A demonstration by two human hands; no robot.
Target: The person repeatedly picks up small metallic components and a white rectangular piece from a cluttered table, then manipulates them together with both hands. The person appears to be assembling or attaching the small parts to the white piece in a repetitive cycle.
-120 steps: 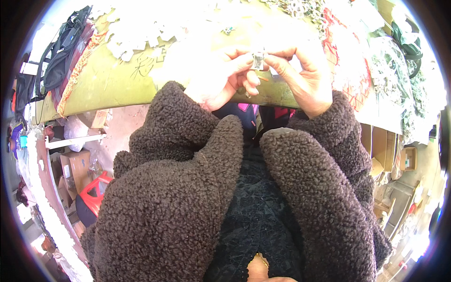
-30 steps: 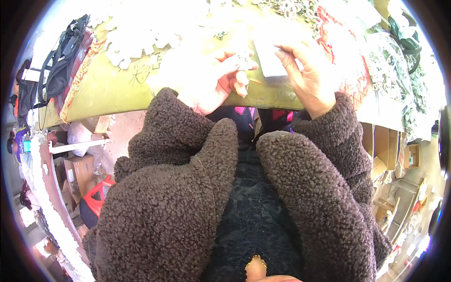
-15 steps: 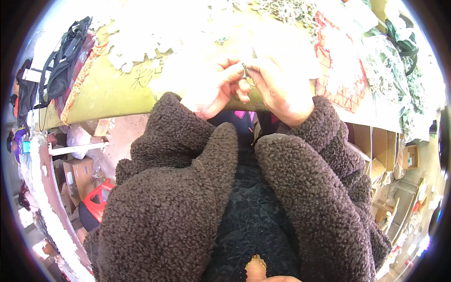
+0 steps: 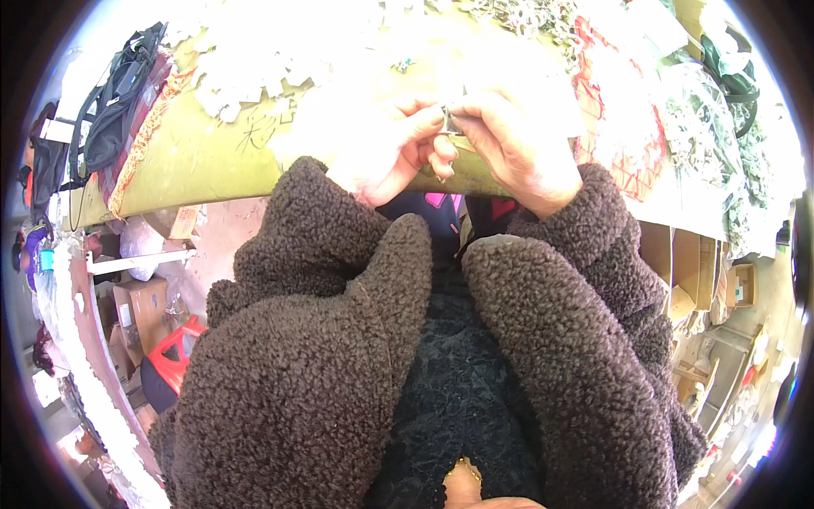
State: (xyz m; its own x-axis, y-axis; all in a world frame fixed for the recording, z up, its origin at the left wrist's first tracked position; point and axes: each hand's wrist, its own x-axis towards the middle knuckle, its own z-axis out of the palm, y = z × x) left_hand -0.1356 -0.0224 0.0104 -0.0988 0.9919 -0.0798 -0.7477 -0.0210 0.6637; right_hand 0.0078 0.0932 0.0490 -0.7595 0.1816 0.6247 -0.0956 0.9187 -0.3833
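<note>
My left hand (image 4: 394,154) and my right hand (image 4: 524,154) meet above the near edge of the table. Between their fingertips sits a small dark metal piece (image 4: 448,120), too small to name more exactly. Left thumb and fingers pinch it from one side; the right thumb and forefinger close on it from the other. Strong glare washes out the backs of both hands. Beyond them lies a tiny greenish bit (image 4: 404,64) on the yellow-green tabletop (image 4: 191,157).
Several white tags or pieces (image 4: 246,81) spread over the table's left. Metal fittings (image 4: 530,17) heap at the back. A red net bag (image 4: 623,110) and a clear plastic bag (image 4: 699,119) lie right. A black bag (image 4: 114,110) is far left, a red stool (image 4: 176,352) below.
My right hand has shifted slightly right and its fingers have turned a little at the metal piece. The left hand stays nearly in place.
</note>
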